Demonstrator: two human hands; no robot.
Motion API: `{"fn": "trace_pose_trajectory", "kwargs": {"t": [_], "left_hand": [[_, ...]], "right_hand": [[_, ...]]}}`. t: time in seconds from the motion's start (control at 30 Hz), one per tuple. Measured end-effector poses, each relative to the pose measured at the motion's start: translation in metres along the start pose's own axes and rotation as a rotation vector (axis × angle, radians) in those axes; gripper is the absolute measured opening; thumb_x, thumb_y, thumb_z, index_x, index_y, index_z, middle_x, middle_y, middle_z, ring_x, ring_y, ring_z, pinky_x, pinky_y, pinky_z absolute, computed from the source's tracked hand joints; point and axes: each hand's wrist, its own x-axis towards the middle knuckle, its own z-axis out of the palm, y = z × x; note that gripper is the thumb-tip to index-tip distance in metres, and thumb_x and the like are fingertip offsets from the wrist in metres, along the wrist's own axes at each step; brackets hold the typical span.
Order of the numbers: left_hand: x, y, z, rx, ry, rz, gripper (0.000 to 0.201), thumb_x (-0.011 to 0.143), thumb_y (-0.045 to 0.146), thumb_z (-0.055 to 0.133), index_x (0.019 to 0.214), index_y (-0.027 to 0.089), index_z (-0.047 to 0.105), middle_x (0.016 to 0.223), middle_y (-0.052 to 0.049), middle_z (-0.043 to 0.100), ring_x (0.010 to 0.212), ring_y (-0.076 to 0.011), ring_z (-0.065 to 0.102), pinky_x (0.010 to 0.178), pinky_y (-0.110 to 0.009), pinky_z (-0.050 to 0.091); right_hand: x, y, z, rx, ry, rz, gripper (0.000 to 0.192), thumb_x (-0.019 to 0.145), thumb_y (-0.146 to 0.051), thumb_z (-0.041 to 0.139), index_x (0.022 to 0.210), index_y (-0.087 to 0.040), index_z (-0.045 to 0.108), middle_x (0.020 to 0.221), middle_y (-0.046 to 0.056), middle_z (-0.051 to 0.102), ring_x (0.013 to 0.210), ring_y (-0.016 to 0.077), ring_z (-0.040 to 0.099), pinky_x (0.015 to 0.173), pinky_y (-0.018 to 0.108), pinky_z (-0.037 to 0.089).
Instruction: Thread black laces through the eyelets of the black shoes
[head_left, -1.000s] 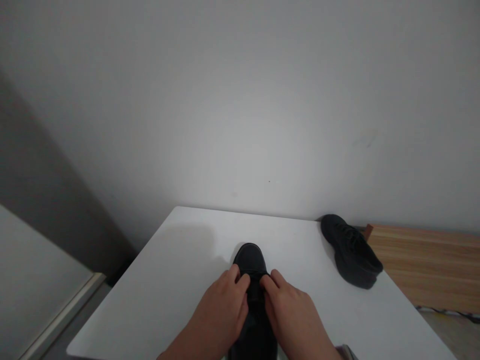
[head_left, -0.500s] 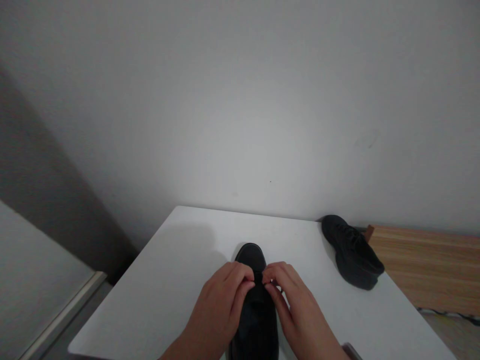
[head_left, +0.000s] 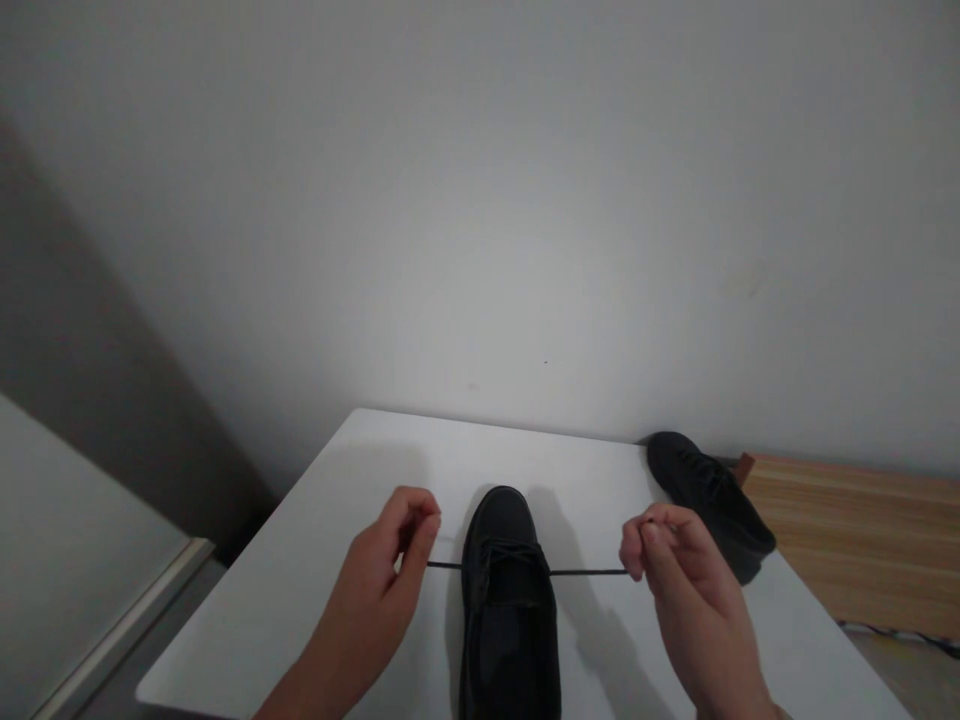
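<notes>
A black shoe [head_left: 510, 630] lies on the white table in front of me, toe pointing away and opening toward me. A dark shoelace [head_left: 589, 572] stretches out from both sides of it, straight and nearly level. To the left, my left hand [head_left: 386, 570] pinches one lace end between thumb and fingers, the tip partly hidden. On the opposite side my right hand [head_left: 686, 590] is closed on the other end, its fingers curled in. Both hands are off the shoe, one on each side.
A second black lace-up shoe [head_left: 709, 500] stands at the table's back right, partly behind my right hand. The white tabletop [head_left: 300, 600] meets a pale wall [head_left: 480, 250]. A wood-grained surface [head_left: 862, 530] lies beyond the right edge.
My hands have moved apart from the middle of the shoe, left and right. The lace is now drawn out sideways between them, and the shoe's lacing and opening show.
</notes>
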Motion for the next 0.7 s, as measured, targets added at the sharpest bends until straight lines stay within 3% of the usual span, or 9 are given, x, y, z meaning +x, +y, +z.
{"fn": "trace_pose_trajectory", "kwargs": {"t": [0.13, 0.2, 0.3, 0.43, 0.53, 0.7], "left_hand": [[-0.005, -0.011, 0.010, 0.232, -0.405, -0.038, 0.022, 0.097, 0.035, 0.047, 0.092, 0.019, 0.061, 0.090, -0.004, 0.059, 0.082, -0.0196, 0.057, 0.078, -0.034, 0.043], [-0.009, -0.013, 0.016, 0.229, -0.488, -0.054, 0.025, 0.098, 0.034, 0.044, 0.087, 0.019, 0.061, 0.095, -0.005, 0.057, 0.088, -0.0207, 0.057, 0.083, -0.035, 0.043], [-0.013, -0.015, 0.022, 0.145, -0.464, -0.062, 0.026, 0.098, 0.034, 0.041, 0.085, 0.019, 0.057, 0.105, -0.007, 0.054, 0.096, -0.0210, 0.057, 0.084, -0.033, 0.046], [-0.016, -0.016, 0.024, 0.009, -0.444, -0.150, 0.028, 0.097, 0.040, 0.043, 0.084, 0.019, 0.058, 0.129, -0.012, 0.050, 0.117, -0.0256, 0.054, 0.077, -0.029, 0.051], [-0.018, -0.016, 0.026, -0.084, -0.429, -0.201, 0.028, 0.094, 0.041, 0.048, 0.082, 0.019, 0.060, 0.142, -0.013, 0.047, 0.135, -0.0294, 0.045, 0.085, -0.030, 0.053], [-0.020, -0.012, 0.027, -0.167, -0.414, -0.272, 0.026, 0.091, 0.042, 0.054, 0.078, 0.020, 0.062, 0.154, -0.013, 0.041, 0.148, -0.0308, 0.028, 0.085, -0.030, 0.055]], "right_hand": [[-0.008, 0.015, -0.002, -0.349, -0.253, 0.097, 0.025, 0.100, -0.049, 0.044, 0.095, -0.026, 0.049, 0.089, 0.002, 0.068, 0.069, 0.0157, 0.053, 0.067, 0.029, 0.042], [-0.013, 0.014, 0.003, -0.439, -0.417, 0.162, 0.028, 0.101, -0.050, 0.039, 0.092, -0.025, 0.047, 0.085, 0.002, 0.068, 0.070, 0.0174, 0.054, 0.069, 0.031, 0.041], [-0.019, 0.012, 0.012, -0.468, -0.556, 0.239, 0.030, 0.101, -0.051, 0.033, 0.092, -0.025, 0.046, 0.074, -0.001, 0.060, 0.070, 0.0183, 0.054, 0.068, 0.031, 0.041], [-0.022, 0.017, 0.018, -0.496, -0.592, 0.279, 0.033, 0.098, -0.052, 0.036, 0.088, -0.023, 0.047, 0.073, -0.001, 0.053, 0.070, 0.0184, 0.051, 0.066, 0.030, 0.039], [-0.024, 0.023, 0.021, -0.495, -0.588, 0.260, 0.039, 0.097, -0.053, 0.038, 0.073, -0.023, 0.045, 0.073, 0.000, 0.051, 0.073, 0.0192, 0.051, 0.068, 0.031, 0.041], [-0.026, 0.019, 0.025, -0.360, -0.530, 0.253, 0.040, 0.096, -0.056, 0.043, 0.079, -0.021, 0.056, 0.101, 0.008, 0.058, 0.092, 0.0218, 0.058, 0.075, 0.030, 0.049]]}}
